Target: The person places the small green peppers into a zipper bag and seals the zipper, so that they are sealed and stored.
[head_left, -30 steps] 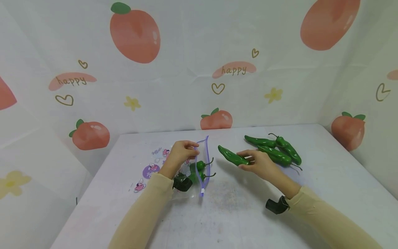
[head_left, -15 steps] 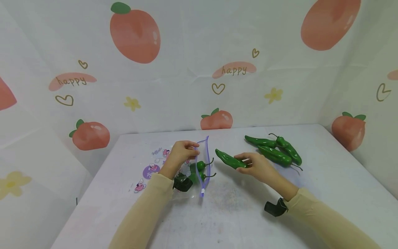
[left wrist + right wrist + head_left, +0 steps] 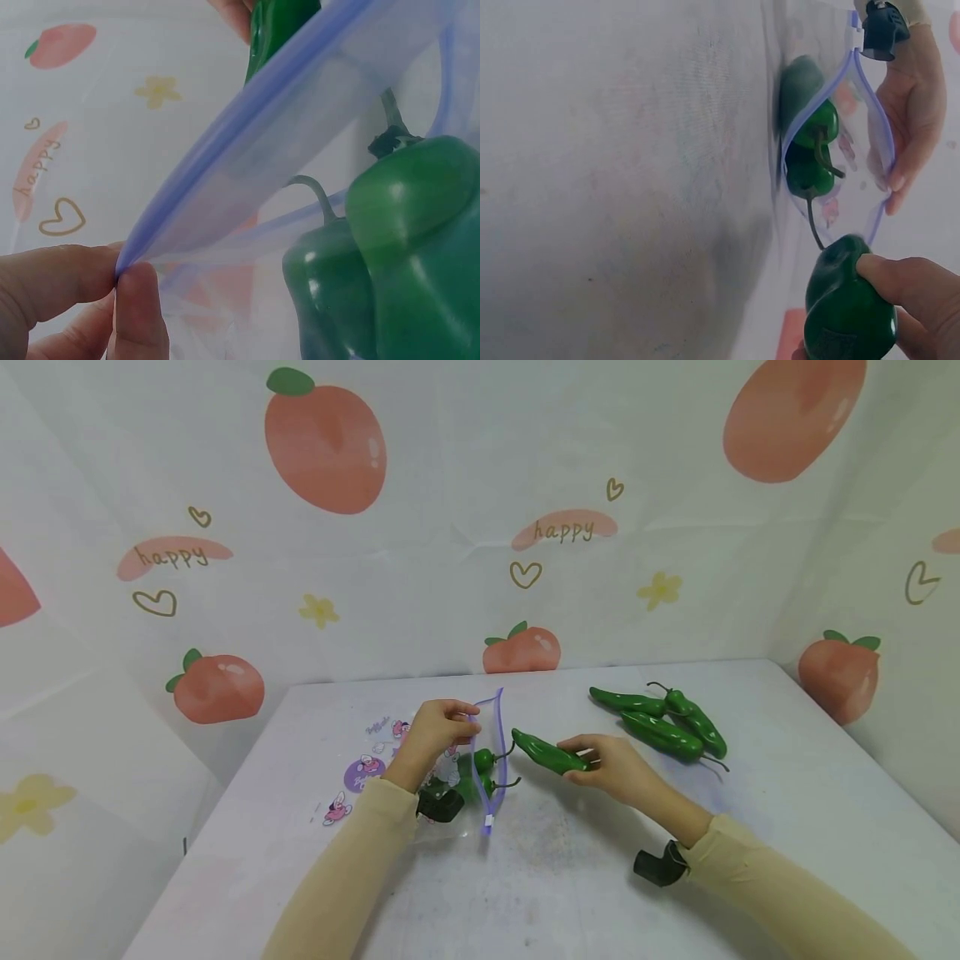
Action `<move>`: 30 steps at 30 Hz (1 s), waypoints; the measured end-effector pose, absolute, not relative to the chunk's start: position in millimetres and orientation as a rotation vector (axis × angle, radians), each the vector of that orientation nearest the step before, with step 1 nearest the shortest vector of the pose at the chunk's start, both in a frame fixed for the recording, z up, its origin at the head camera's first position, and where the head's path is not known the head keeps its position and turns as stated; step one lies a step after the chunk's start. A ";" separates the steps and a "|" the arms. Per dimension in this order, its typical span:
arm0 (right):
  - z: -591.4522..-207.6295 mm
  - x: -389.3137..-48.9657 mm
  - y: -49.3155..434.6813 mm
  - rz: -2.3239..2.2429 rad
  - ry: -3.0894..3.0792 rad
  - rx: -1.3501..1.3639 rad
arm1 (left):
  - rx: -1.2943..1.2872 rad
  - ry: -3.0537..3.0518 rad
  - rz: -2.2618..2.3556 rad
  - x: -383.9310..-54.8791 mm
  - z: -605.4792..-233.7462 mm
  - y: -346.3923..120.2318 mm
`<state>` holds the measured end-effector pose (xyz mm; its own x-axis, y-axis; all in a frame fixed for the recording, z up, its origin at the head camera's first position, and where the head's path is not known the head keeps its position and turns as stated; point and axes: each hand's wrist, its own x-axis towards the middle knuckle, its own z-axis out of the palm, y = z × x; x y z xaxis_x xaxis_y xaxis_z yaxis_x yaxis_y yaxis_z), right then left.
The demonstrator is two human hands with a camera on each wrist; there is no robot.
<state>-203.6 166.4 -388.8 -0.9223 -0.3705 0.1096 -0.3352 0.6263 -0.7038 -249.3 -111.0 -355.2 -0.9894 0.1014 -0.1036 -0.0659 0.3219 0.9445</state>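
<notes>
The right hand (image 3: 617, 766) grips a long, shiny green pepper (image 3: 547, 752), its tip pointing left at the clear, purple-edged plastic bag (image 3: 365, 776) the left hand (image 3: 432, 735) pinches.

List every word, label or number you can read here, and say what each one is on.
"happy": on the left pink patch of the fruit-patterned backdrop.
"happy": on the right pink patch of the same backdrop; the left wrist view also shows this word once, tilted.
Small lettering on the clear bag: too small and blurred to read; so is any writing in its purple round print.
No numbers are legible.
</notes>
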 end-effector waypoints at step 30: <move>-390.3 -200.9 154.7 -1.144 2.727 -0.603 | 0.010 2.438 1.737 -246.5 -351.3 -111.4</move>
